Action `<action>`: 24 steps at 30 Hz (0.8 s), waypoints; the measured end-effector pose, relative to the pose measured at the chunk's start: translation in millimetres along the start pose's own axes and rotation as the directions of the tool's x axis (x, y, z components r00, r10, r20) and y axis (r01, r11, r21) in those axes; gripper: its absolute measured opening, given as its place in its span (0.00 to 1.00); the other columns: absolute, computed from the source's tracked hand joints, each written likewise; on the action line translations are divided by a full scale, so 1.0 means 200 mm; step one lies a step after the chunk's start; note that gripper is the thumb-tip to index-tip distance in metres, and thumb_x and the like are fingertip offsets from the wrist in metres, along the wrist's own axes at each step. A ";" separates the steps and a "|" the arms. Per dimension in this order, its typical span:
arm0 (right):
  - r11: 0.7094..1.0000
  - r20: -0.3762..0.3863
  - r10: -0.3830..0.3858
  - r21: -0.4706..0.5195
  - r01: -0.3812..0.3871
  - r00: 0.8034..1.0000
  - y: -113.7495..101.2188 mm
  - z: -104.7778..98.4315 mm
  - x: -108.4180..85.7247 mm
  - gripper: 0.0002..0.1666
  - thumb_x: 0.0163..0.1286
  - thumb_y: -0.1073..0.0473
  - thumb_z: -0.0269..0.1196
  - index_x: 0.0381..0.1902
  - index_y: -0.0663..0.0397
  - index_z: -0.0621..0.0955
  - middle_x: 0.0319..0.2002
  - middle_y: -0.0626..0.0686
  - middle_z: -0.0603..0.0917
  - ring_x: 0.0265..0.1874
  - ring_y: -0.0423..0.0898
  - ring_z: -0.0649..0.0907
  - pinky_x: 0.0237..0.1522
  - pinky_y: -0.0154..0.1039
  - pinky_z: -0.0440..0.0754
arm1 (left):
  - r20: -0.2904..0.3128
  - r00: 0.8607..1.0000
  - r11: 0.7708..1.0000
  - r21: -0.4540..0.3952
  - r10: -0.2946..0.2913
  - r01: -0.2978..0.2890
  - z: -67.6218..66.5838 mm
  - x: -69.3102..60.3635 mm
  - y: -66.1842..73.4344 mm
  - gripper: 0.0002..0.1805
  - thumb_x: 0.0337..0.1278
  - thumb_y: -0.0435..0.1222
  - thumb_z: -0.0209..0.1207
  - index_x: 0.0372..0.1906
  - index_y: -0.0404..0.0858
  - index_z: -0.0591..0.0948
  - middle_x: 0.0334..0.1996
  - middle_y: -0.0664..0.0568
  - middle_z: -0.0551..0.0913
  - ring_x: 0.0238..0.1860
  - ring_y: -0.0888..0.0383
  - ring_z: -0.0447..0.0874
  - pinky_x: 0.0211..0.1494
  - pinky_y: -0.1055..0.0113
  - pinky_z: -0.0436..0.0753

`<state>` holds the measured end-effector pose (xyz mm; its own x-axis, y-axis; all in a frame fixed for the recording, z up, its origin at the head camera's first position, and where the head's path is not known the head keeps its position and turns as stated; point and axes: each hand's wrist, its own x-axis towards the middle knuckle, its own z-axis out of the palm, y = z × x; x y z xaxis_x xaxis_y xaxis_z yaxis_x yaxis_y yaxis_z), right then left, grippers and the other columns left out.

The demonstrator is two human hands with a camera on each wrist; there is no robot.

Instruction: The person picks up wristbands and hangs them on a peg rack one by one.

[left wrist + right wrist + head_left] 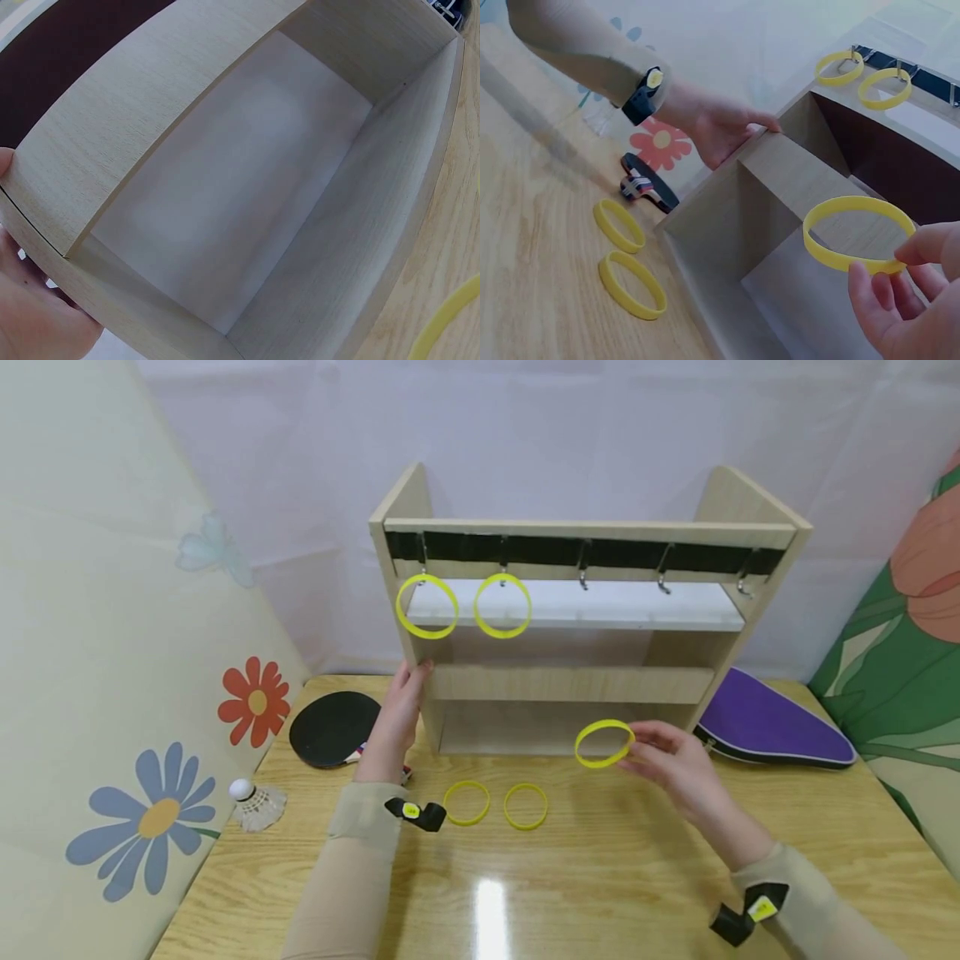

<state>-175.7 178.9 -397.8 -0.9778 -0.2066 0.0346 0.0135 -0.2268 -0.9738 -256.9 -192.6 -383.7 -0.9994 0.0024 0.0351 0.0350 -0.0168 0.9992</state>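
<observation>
At the far left of the table [240, 893], a shuttlecock [257, 806] is lying near the wall cloth. Next to it, a black paddle [330, 727] is showing only its blade well; the left forearm is hiding most of its handle. The left hand [402, 714] is gripping the left side panel of the wooden rack [570, 685], with the thumb pressing inside and the other fingers bending behind the panel, where the head view is losing them. In the left wrist view this hand is being cut by the picture edge.

Further right, a first hanging ring [426, 634] and a second hanging ring [503, 634] are dangling from the two leftmost hooks. Below, two yellow rings [467, 822] are lying side by side on the table, before the rack.

Then comes the held ring [832, 259]: it is sticking out leftward from the fingertips, tilting almost flat, before the rack's lower opening. The right hand [671, 760] is pinching only its right edge between thumb and fingers; these are covering that small part. At the far right, a purple case [772, 718] is resting, its left end hiding behind the rack.
</observation>
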 end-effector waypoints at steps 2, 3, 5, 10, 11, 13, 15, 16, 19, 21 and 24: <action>1.000 -0.001 -0.013 0.012 0.013 1.000 -0.02 0.00 0.01 0.21 0.69 0.76 0.56 0.39 0.43 0.84 0.37 0.46 0.83 0.36 0.41 0.86 0.43 0.35 0.85 | 0.000 1.000 1.000 0.001 0.003 -0.003 0.00 0.00 0.00 0.31 0.74 0.45 0.43 0.78 0.50 0.56 0.70 0.41 0.62 0.70 0.46 0.60 0.75 0.48 0.55; 1.000 0.000 -0.020 0.018 0.020 1.000 -0.02 0.00 0.01 0.20 0.69 0.75 0.56 0.40 0.43 0.84 0.37 0.47 0.83 0.36 0.41 0.86 0.43 0.36 0.85 | -0.001 1.000 1.000 0.001 0.004 -0.004 0.00 0.00 0.00 0.31 0.73 0.45 0.43 0.77 0.50 0.56 0.70 0.40 0.62 0.70 0.46 0.60 0.75 0.48 0.55; 0.999 0.005 -0.033 0.028 0.032 0.999 -0.04 0.00 0.02 0.20 0.69 0.75 0.56 0.40 0.44 0.84 0.37 0.47 0.83 0.36 0.42 0.86 0.44 0.36 0.85 | -0.001 1.000 1.000 0.003 0.005 -0.005 0.00 0.00 0.00 0.31 0.73 0.45 0.43 0.78 0.50 0.56 0.70 0.40 0.61 0.70 0.46 0.59 0.75 0.48 0.55; 0.998 0.012 -0.056 0.038 0.056 0.998 -0.07 0.01 0.03 0.18 0.70 0.74 0.56 0.40 0.46 0.85 0.37 0.47 0.84 0.37 0.41 0.86 0.44 0.37 0.86 | -0.008 1.000 1.000 0.006 0.000 0.000 0.00 0.00 0.00 0.31 0.73 0.45 0.43 0.77 0.49 0.56 0.70 0.39 0.61 0.70 0.45 0.59 0.75 0.47 0.55; 0.998 0.011 -0.058 0.041 0.057 0.998 -0.08 0.01 0.03 0.18 0.70 0.74 0.56 0.40 0.46 0.85 0.37 0.47 0.84 0.37 0.41 0.86 0.44 0.36 0.85 | -0.007 1.000 1.000 0.008 0.000 0.000 0.00 0.00 0.00 0.31 0.73 0.45 0.43 0.77 0.49 0.56 0.71 0.39 0.61 0.70 0.45 0.59 0.75 0.47 0.55; 0.997 0.009 -0.056 0.048 0.056 0.998 -0.10 0.01 0.04 0.18 0.70 0.74 0.56 0.40 0.46 0.84 0.38 0.47 0.84 0.38 0.41 0.86 0.44 0.36 0.85 | -0.006 1.000 1.000 0.007 -0.002 0.002 0.00 0.00 0.00 0.31 0.73 0.45 0.43 0.77 0.49 0.56 0.71 0.38 0.60 0.70 0.45 0.59 0.76 0.47 0.54; 0.997 0.009 -0.054 0.060 0.053 0.999 -0.12 0.02 0.04 0.16 0.70 0.74 0.57 0.41 0.48 0.84 0.39 0.48 0.85 0.39 0.41 0.86 0.45 0.36 0.85 | -0.006 1.000 1.000 0.006 -0.005 0.005 0.00 0.00 0.00 0.31 0.73 0.45 0.43 0.77 0.49 0.56 0.71 0.38 0.61 0.70 0.45 0.59 0.75 0.47 0.54; 0.997 0.010 -0.050 0.065 0.049 0.999 -0.13 0.02 0.05 0.15 0.70 0.73 0.57 0.41 0.48 0.84 0.39 0.48 0.84 0.39 0.41 0.86 0.45 0.36 0.85 | -0.006 1.000 1.000 0.006 -0.006 0.006 0.00 0.00 0.00 0.31 0.73 0.45 0.43 0.77 0.49 0.56 0.71 0.39 0.61 0.70 0.45 0.59 0.76 0.47 0.54; 0.996 0.012 -0.052 0.075 0.050 0.999 -0.16 0.03 0.05 0.13 0.70 0.72 0.58 0.43 0.50 0.83 0.39 0.48 0.85 0.40 0.41 0.86 0.46 0.37 0.85 | -0.009 1.000 1.000 0.000 -0.006 0.006 0.00 0.00 0.00 0.30 0.74 0.45 0.43 0.77 0.49 0.57 0.70 0.39 0.62 0.70 0.46 0.59 0.76 0.48 0.54; 0.994 0.011 -0.062 0.089 0.060 0.998 -0.18 0.05 0.06 0.12 0.70 0.72 0.58 0.43 0.53 0.83 0.39 0.49 0.85 0.40 0.42 0.86 0.46 0.37 0.85 | -0.007 1.000 1.000 -0.004 -0.001 0.001 0.00 0.00 0.00 0.30 0.74 0.45 0.43 0.77 0.49 0.57 0.70 0.39 0.62 0.69 0.46 0.59 0.76 0.48 0.54; 0.992 0.007 -0.079 0.101 0.078 0.997 -0.21 0.06 0.07 0.11 0.69 0.73 0.58 0.45 0.57 0.82 0.39 0.51 0.85 0.39 0.43 0.87 0.46 0.38 0.85 | -0.004 1.000 1.000 -0.010 0.008 -0.008 0.00 0.00 0.00 0.30 0.74 0.44 0.43 0.77 0.48 0.57 0.68 0.40 0.63 0.69 0.46 0.60 0.75 0.48 0.55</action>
<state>-187.4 173.6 -352.9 -0.9742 -0.1950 0.1134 -0.0420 -0.3370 -0.9406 -257.2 -192.2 -384.1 -0.9991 -0.0022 0.0434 0.0435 -0.0271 0.9987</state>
